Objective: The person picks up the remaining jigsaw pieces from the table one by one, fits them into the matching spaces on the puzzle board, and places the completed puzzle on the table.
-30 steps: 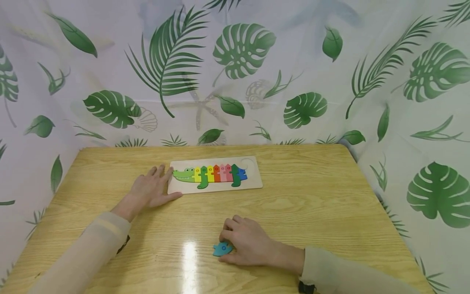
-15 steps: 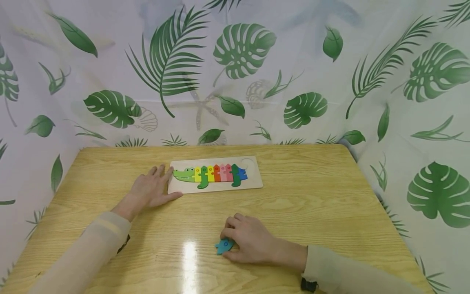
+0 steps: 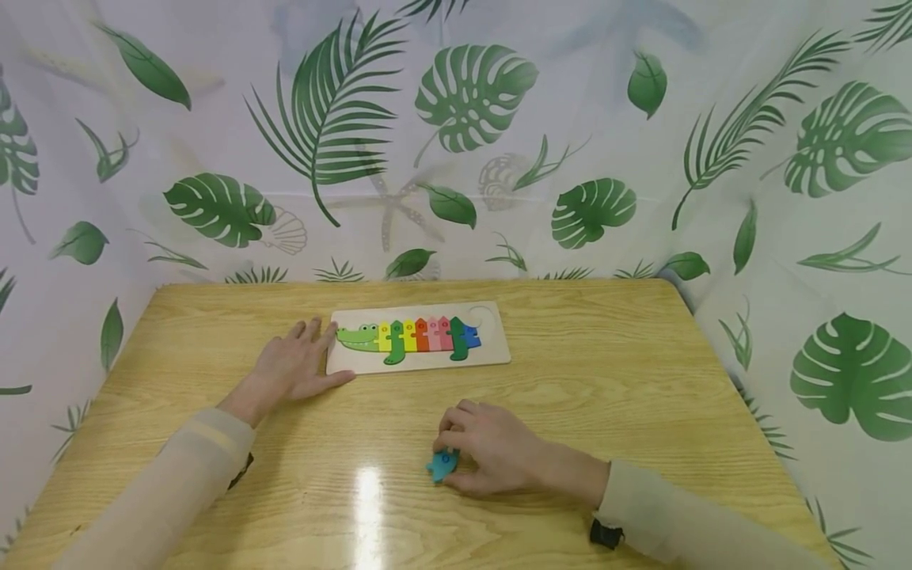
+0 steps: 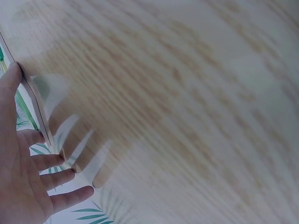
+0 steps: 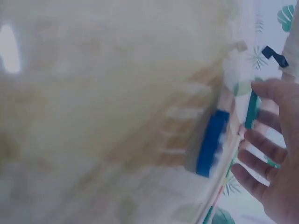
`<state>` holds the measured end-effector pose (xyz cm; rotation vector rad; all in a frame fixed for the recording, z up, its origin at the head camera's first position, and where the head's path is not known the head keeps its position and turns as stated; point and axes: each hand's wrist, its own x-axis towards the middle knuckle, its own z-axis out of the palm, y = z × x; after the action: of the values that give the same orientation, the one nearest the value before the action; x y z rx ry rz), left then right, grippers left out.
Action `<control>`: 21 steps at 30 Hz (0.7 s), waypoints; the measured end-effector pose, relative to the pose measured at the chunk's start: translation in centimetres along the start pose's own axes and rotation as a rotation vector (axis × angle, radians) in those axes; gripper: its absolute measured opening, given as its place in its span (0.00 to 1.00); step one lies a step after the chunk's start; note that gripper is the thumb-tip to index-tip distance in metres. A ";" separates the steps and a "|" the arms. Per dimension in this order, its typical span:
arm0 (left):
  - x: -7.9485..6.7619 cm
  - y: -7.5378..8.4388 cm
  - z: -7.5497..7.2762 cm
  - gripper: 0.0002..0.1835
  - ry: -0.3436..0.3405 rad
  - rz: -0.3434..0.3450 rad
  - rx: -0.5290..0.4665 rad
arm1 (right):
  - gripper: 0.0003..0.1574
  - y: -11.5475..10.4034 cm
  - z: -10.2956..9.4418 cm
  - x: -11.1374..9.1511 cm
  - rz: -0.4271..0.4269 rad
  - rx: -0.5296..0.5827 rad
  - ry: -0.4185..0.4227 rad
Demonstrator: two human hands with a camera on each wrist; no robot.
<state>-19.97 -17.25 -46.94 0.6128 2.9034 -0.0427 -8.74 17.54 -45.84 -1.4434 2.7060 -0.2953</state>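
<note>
A pale wooden puzzle board [image 3: 420,369] with a crocodile of coloured pieces lies on the table. My left hand [image 3: 288,368] rests at its left end with fingers spread, thumb along the near edge and index finger at the left edge. In the left wrist view, that hand [image 4: 23,172] touches the board's edge. My right hand [image 3: 499,451] pinches a small teal puzzle piece [image 3: 443,465] between thumb and fingers, nearer me than the board. The right wrist view has the teal piece edge-on at the fingertips, and a blue block [image 5: 212,144] beside the fingers.
The wood-grain table [image 3: 627,396] carries a bright light reflection in front. A white leaf-print cloth [image 3: 499,237] stands behind the table and along both sides. At the board's right end, an outlined curl [image 3: 485,318] shows beyond the blue piece [image 3: 471,336].
My right hand has moved slightly away from me and to the right with the teal puzzle piece, which has turned a little in its fingers. The left hand and board have stayed put.
</note>
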 end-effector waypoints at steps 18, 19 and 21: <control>-0.1 0.1 -0.2 0.54 -0.010 -0.011 -0.014 | 0.20 2.1 -1.6 0.3 -0.045 0.074 -0.047; -0.1 0.1 -0.2 0.54 -0.010 -0.010 -0.015 | 0.20 2.3 -1.7 0.3 -0.049 0.071 -0.040; -0.1 0.1 -0.2 0.54 -0.010 -0.010 -0.016 | 0.20 2.6 -1.8 0.4 -0.060 0.065 -0.019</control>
<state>-19.89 -17.18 -46.73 0.5941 2.8945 -0.0232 -11.29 18.87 -44.54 -1.5039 2.6157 -0.3676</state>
